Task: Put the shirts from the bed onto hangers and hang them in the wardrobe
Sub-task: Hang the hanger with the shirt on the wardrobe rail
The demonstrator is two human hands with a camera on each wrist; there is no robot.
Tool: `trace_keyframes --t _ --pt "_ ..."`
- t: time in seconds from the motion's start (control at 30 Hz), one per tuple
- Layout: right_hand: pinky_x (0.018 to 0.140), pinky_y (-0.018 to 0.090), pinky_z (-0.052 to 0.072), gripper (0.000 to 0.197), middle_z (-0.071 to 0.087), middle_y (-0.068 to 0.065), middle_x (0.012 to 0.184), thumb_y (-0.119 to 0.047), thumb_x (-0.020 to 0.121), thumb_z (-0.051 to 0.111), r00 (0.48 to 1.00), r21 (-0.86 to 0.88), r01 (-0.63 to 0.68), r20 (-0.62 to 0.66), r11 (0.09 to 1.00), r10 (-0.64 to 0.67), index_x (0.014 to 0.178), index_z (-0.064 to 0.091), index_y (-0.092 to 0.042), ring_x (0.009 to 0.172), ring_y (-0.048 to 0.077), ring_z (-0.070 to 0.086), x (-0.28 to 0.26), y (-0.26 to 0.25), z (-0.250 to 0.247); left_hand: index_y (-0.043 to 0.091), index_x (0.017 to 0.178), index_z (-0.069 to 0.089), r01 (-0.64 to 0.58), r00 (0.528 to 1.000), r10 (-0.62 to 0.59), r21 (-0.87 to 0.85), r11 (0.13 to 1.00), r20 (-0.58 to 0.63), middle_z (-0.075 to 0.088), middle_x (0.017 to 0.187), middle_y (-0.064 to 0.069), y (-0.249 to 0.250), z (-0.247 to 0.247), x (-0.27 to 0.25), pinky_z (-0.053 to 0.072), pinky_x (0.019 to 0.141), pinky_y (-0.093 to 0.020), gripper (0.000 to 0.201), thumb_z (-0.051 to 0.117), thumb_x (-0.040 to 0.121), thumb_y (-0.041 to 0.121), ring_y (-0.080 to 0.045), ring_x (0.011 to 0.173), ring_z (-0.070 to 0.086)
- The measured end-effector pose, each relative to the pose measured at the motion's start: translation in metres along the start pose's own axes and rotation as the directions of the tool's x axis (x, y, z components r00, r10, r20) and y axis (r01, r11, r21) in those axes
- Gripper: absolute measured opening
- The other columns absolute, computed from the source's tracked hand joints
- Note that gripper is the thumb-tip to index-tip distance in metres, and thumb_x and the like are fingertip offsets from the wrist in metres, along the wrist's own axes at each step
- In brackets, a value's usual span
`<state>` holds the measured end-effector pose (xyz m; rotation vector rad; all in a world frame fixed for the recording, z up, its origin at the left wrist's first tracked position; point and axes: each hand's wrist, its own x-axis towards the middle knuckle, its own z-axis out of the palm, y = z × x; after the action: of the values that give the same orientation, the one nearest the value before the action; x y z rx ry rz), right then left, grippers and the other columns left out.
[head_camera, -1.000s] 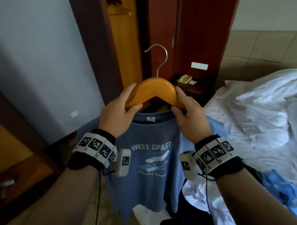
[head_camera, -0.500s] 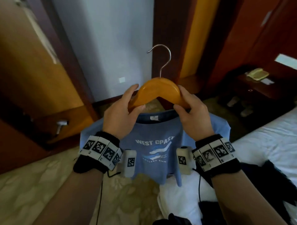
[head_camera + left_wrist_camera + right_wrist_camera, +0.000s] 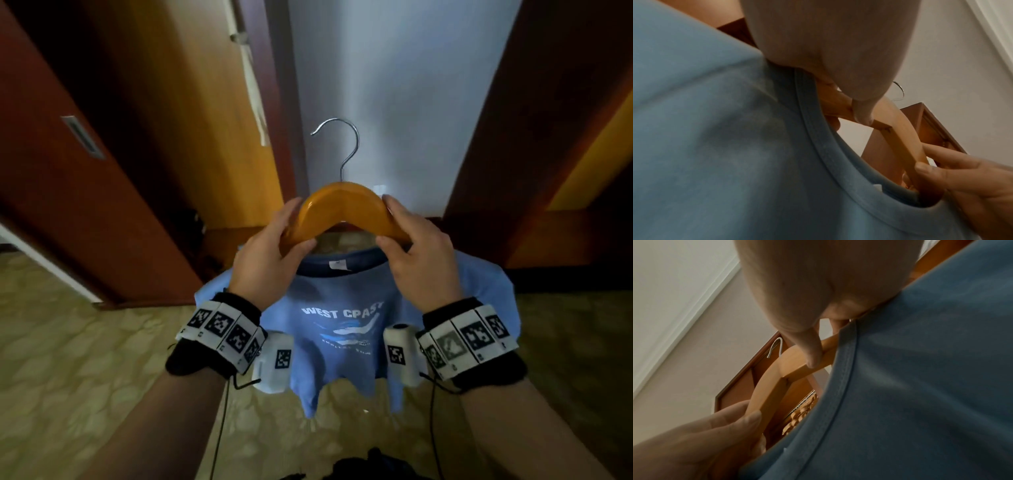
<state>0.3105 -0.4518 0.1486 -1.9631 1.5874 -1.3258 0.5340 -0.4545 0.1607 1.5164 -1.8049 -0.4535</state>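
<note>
Wall (image 3: 394,85) behind; fingers (image 3: 291,216) pinch hanger (image 3: 342,205).

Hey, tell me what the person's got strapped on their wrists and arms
Bare forearms, no sleeves. Each wrist wears a black band ringed with white blocks printed with black square codes, a small white coded camera pod on its inner side, and a thin black cable hanging down.

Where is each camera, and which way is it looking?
Head: on the head, looking forward and down at the left hand and right hand gripping the hanger with the shirt on it; both forearms show.
Left wrist: under the left hand, looking up; its thumb shows.
Right wrist: under the right hand, looking up likewise.
All three share the hanger's hook.
</note>
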Motion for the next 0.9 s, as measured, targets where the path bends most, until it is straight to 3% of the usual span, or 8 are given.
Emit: trace_keyframes --t 0.1,0.2,0.33,0.5,0.6,0.73,0.8,0.9 --pt "0.091 0.054 0.045 0.057 0.066 0.008 0.107 -0.024 0.085 0.058 0.998 0.033 0.050 0.039 0.998 -0.052 0.141 0.048 -0.021 0.100 0.027 0.059 0.026 -0.010 0.031 0.036 0.144 0.036 0.026 0.998 -0.028 -0.028 0.999 -0.048 0.063 0.108 0.006 -0.026 -0.018 0.015 0.050 0.090 -0.045 0.062 0.066 0.089 0.034 -0.024 0.102 0.061" --pt "0.093 0.053 0.045 0.057 0.065 0.009 0.110 -0.024 0.086 0.057 0.993 0.056 0.080 0.082 0.995 -0.085 0.141 0.047 -0.020 0.103 0.027 0.058 0.050 -0.025 0.068 0.037 0.143 0.037 0.051 0.994 -0.054 -0.033 0.998 -0.100 0.062 0.102 0.008 -0.059 -0.039 0.028 0.050 0.087 -0.042 0.061 0.066 0.090 0.035 -0.023 0.096 0.061" --pt "0.088 0.053 0.047 0.055 0.065 0.010 0.103 -0.024 0.085 0.058 0.984 0.073 0.127 0.114 0.989 -0.134 0.139 0.050 -0.018 0.097 0.027 0.058 0.079 -0.053 0.130 0.033 0.142 0.042 0.047 0.982 -0.052 -0.031 0.998 -0.182 0.064 0.117 0.008 -0.115 -0.073 0.046 0.048 0.091 -0.035 0.058 0.067 0.090 0.033 -0.017 0.105 0.062" --pt "0.088 0.051 0.048 0.055 0.064 0.008 0.105 -0.025 0.086 0.058 0.980 0.070 0.141 0.134 0.988 -0.149 0.140 0.049 -0.018 0.098 0.025 0.059 0.116 -0.093 0.211 0.038 0.140 0.041 0.064 0.976 -0.074 -0.051 0.997 -0.205 0.063 0.103 0.010 -0.189 -0.128 0.078 0.051 0.088 -0.045 0.057 0.066 0.089 0.037 -0.021 0.098 0.062" --pt "0.086 0.045 0.049 0.055 0.063 0.008 0.102 -0.026 0.087 0.058 0.982 0.059 0.138 0.123 0.989 -0.144 0.140 0.049 -0.018 0.095 0.023 0.057 0.139 -0.121 0.252 0.036 0.141 0.041 0.059 0.974 -0.063 -0.025 0.998 -0.215 0.061 0.099 0.012 -0.226 -0.164 0.106 0.048 0.086 -0.036 0.059 0.066 0.088 0.039 -0.020 0.095 0.061" --pt "0.087 0.041 0.049 0.054 0.063 0.007 0.104 -0.027 0.087 0.058 0.988 0.028 0.118 0.100 0.993 -0.120 0.140 0.050 -0.019 0.096 0.021 0.057 0.169 -0.142 0.290 0.036 0.142 0.041 0.033 0.978 -0.032 0.005 0.999 -0.206 0.060 0.100 0.014 -0.258 -0.196 0.145 0.030 0.077 -0.017 0.059 0.066 0.089 0.038 -0.014 0.094 0.058" --pt "0.086 0.038 0.049 0.054 0.063 0.007 0.104 -0.026 0.088 0.060 0.991 0.016 0.105 0.077 0.994 -0.106 0.140 0.050 -0.018 0.095 0.020 0.057 0.183 -0.148 0.302 0.035 0.142 0.041 0.002 0.980 0.000 0.010 1.000 -0.197 0.058 0.098 0.017 -0.267 -0.207 0.165 0.028 0.073 -0.015 0.059 0.066 0.089 0.037 -0.009 0.091 0.055" --pt "0.086 0.034 0.047 0.054 0.062 0.007 0.106 -0.023 0.090 0.063 0.995 -0.025 0.084 0.062 0.996 -0.082 0.141 0.047 -0.017 0.095 0.018 0.056 0.205 -0.152 0.317 0.035 0.142 0.041 -0.049 0.980 0.050 0.011 0.999 -0.194 0.055 0.095 0.018 -0.282 -0.216 0.196 0.030 0.076 -0.018 0.059 0.066 0.088 0.037 -0.004 0.088 0.052"
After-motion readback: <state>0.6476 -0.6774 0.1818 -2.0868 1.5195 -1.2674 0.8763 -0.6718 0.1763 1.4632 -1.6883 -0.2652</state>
